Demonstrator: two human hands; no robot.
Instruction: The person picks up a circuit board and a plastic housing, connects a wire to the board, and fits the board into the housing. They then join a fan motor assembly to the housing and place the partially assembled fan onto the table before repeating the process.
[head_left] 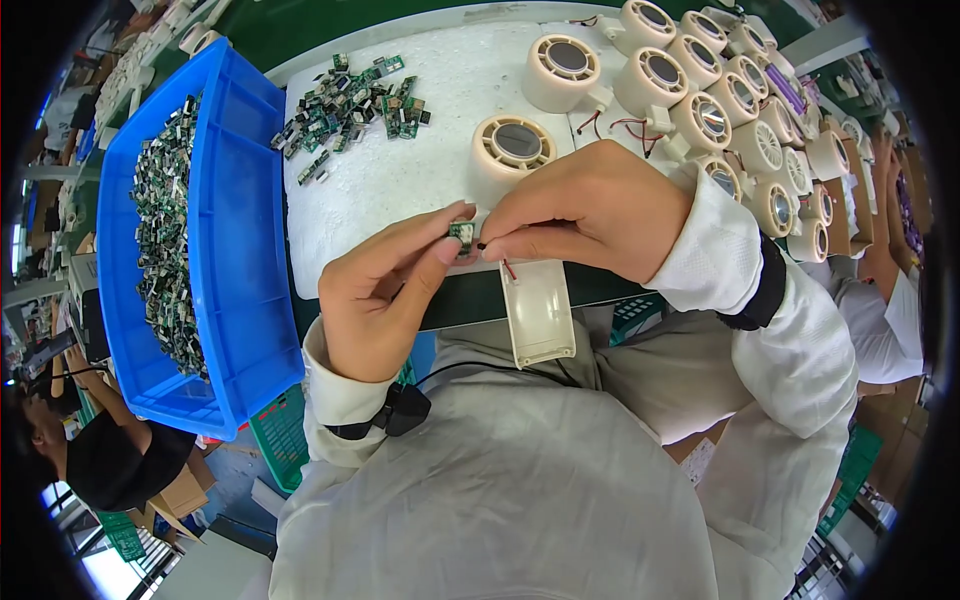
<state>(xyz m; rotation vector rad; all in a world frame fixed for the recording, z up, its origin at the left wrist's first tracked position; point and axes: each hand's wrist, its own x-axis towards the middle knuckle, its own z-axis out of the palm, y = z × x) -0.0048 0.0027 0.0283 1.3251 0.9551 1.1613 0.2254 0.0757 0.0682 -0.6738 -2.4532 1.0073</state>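
My left hand (380, 285) pinches a small green circuit board (461, 235) between thumb and fingers. Close to the board's right side, my right hand (595, 215) is closed on a tiny black wire connector (482, 246); whether the two parts touch I cannot tell. Below my fingers, a cream open handle shell (540, 325) juts over the table's near edge, with a short red wire (509, 270) at its upper end. Behind my hands sits its round cream head (512, 150) with a grey disc on top. My right hand hides where head and handle meet.
A pile of circuit boards (350, 105) lies on the white foam sheet (440, 70). A deep blue bin (245, 230) full of boards stands at the left. Several cream round-headed housings (650, 80) with loose wires crowd the right. Other people work at both sides.
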